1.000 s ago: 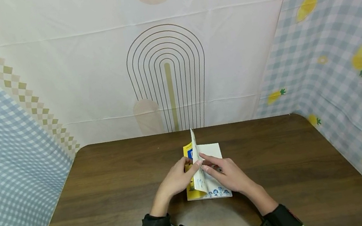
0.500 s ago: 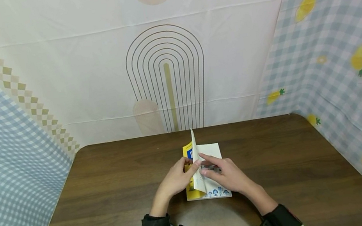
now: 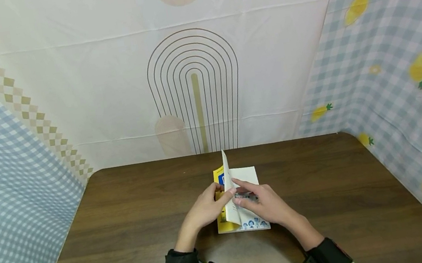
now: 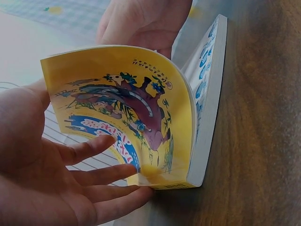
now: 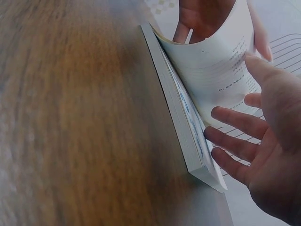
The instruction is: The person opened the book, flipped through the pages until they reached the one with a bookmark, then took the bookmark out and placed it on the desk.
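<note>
Yellow-covered, the book (image 3: 249, 215) lies open on the tabletop (image 3: 136, 235), long axis running away from me, its raised cover (image 4: 141, 101) standing between my left hand (image 3: 205, 207), which pinches it, and my right hand (image 3: 267, 204), whose fingers (image 5: 240, 122) spread loosely, holding nothing.

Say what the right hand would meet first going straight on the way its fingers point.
Most likely the raised leaf of the open book: its white printed face stands just ahead of the right hand. They may already touch; depth is unclear.
</note>
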`<state>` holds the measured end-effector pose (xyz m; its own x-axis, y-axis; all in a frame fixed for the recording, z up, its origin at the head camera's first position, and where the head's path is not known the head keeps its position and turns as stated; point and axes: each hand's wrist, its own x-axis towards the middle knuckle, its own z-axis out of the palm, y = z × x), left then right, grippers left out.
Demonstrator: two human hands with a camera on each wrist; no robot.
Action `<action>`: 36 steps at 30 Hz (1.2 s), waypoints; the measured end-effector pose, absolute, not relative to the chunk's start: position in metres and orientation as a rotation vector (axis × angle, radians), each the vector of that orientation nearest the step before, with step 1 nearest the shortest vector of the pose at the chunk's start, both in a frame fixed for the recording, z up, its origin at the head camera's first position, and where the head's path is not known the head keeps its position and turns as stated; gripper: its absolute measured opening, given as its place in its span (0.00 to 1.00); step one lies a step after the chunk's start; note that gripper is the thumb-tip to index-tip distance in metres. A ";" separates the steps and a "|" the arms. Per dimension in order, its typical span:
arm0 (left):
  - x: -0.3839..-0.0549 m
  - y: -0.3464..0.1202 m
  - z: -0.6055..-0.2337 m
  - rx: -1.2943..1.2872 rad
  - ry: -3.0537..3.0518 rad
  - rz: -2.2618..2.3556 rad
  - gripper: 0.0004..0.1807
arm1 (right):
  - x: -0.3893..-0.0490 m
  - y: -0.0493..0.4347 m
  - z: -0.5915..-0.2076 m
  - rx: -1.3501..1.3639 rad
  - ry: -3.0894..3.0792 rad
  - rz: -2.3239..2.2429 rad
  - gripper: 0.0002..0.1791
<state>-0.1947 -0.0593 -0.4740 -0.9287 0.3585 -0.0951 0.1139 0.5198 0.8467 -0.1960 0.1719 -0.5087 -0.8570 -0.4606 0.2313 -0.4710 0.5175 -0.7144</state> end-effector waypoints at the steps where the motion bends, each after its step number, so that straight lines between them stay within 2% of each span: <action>1: -0.195 -0.059 -0.474 0.401 2.503 1.369 0.37 | -0.196 0.172 -0.509 0.838 -2.724 1.290 0.34; 13: -0.193 -0.059 -0.473 0.391 2.511 1.353 0.35 | -0.197 0.172 -0.509 0.806 -2.754 1.277 0.35; 21: -0.194 -0.059 -0.475 0.376 2.534 1.325 0.37 | -0.196 0.171 -0.509 0.772 -2.791 1.258 0.35; 29: -0.195 -0.059 -0.475 0.370 2.533 1.324 0.36 | -0.198 0.177 -0.507 0.718 -2.788 1.184 0.31; 36: -0.194 -0.059 -0.475 0.361 2.543 1.306 0.37 | -0.201 0.184 -0.507 0.604 -2.840 1.059 0.36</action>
